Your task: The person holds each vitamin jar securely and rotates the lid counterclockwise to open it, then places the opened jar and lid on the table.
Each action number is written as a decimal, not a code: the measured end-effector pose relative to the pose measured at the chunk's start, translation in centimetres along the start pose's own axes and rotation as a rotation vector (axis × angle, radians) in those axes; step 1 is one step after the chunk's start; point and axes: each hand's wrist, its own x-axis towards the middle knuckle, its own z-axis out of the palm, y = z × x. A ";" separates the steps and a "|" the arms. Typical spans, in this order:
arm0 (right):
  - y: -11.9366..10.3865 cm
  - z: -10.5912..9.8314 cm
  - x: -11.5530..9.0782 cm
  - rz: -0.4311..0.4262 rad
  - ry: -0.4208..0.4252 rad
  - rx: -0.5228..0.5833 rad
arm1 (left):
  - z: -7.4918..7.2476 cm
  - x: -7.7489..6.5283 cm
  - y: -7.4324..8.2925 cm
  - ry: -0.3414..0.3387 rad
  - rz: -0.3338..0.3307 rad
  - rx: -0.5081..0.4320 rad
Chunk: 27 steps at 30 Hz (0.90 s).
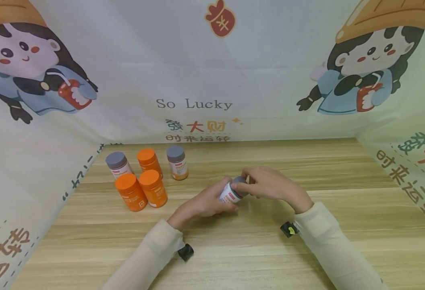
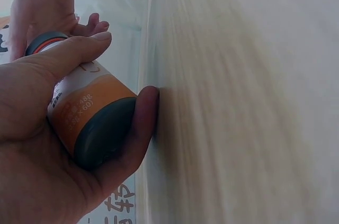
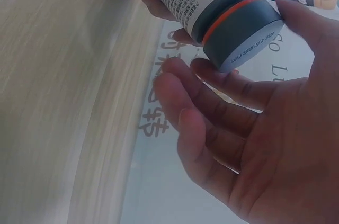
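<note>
My left hand (image 1: 212, 199) grips a supplement bottle (image 1: 229, 195) with a white and orange label, tilted over the table. In the left wrist view its dark base (image 2: 106, 134) shows between the curled fingers and the palm. My right hand (image 1: 272, 183) is at the bottle's other end. Its thumb and index finger pinch the dark grey cap (image 3: 244, 33), while the remaining fingers curl loosely beneath. An orange ring (image 3: 229, 16) shows along the cap's lower edge.
On the wooden table (image 1: 270, 257), left of the hands, stand several orange bottles (image 1: 130, 193) and two grey-capped bottles, one of them (image 1: 177, 163) nearer the back. A printed cloth (image 1: 277, 92) walls the table at the back and sides.
</note>
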 end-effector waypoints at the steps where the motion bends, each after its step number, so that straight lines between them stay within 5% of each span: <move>1: 0.0 0.0 0.0 0.000 -0.004 0.005 | 0.0 0.0 0.0 0.004 0.002 0.001; 27: 0.0 0.0 0.0 -0.008 -0.031 0.044 | 0.0 0.1 0.0 0.016 0.014 0.026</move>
